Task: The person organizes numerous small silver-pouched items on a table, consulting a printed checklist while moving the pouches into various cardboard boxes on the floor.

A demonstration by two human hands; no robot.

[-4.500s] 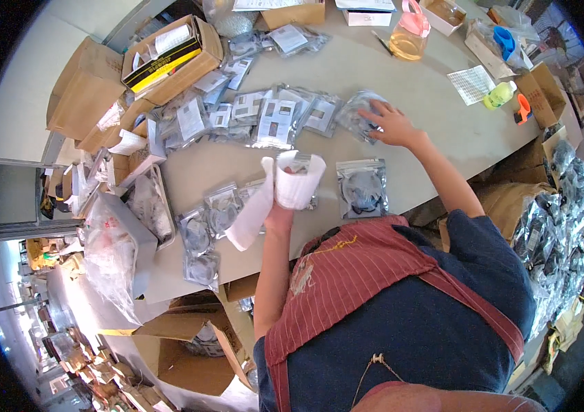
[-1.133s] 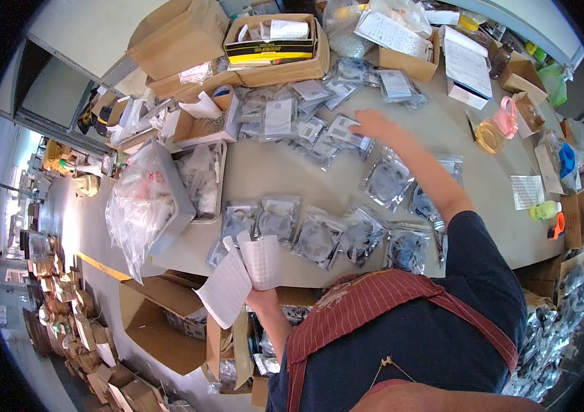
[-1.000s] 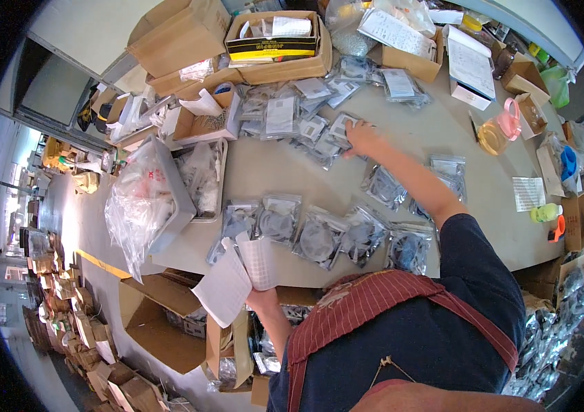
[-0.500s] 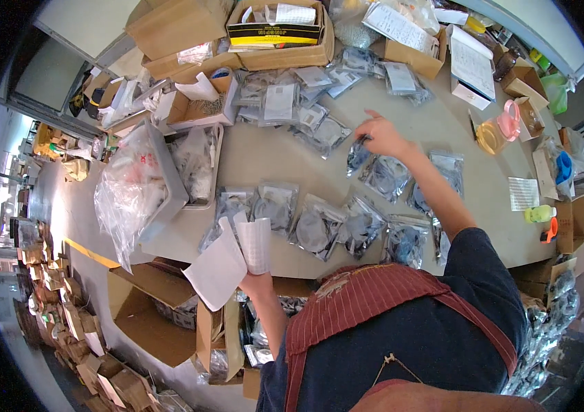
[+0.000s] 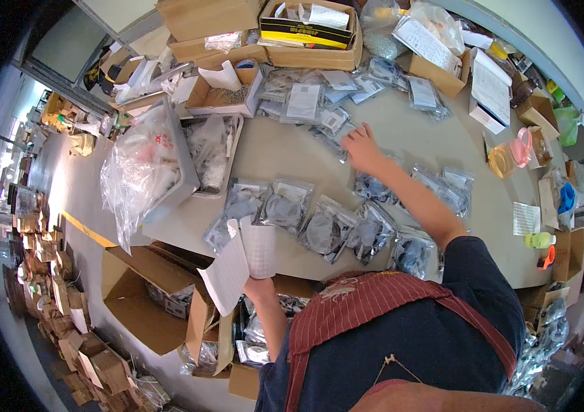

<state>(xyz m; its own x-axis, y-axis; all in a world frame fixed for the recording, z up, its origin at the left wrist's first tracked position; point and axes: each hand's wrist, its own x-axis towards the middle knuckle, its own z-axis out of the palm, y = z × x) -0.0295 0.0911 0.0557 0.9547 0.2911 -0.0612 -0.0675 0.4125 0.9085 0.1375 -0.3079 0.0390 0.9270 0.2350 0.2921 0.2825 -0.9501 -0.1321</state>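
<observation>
Now | left hand (image 5: 259, 285): two paper sheets (image 5: 240, 257) | right hand (image 5: 363, 147): one clear bag (image 5: 337, 141)

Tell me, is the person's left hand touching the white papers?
Touching. The head view shows the left hand gripping the bottom edge of the white papers, fingers hidden behind the sheets, near the table edge.

Single head-worn fisheye view, looking steeply down (edges bent), close over a cluttered table (image 5: 285, 147)
</observation>
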